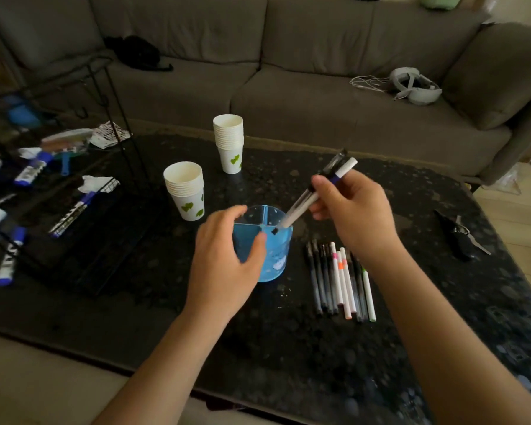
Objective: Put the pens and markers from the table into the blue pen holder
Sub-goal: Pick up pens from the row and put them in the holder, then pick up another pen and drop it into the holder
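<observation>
Blue holder (273, 256) steadied on the dark bench (288, 363) by the left hand (227, 256) wrapped around its side, as the right hand (350, 210) pinches two pens (304, 207) tip-down over a compartment, release apparently next, with more pens (341, 280) lying just beside.

I see a dim room, daylight from the right, pale floor (503, 204) brightest, dark table (288, 348) faintly glossy, soft overall blur, wide-angle bending at the edges, left rack (74, 210) smeared
</observation>
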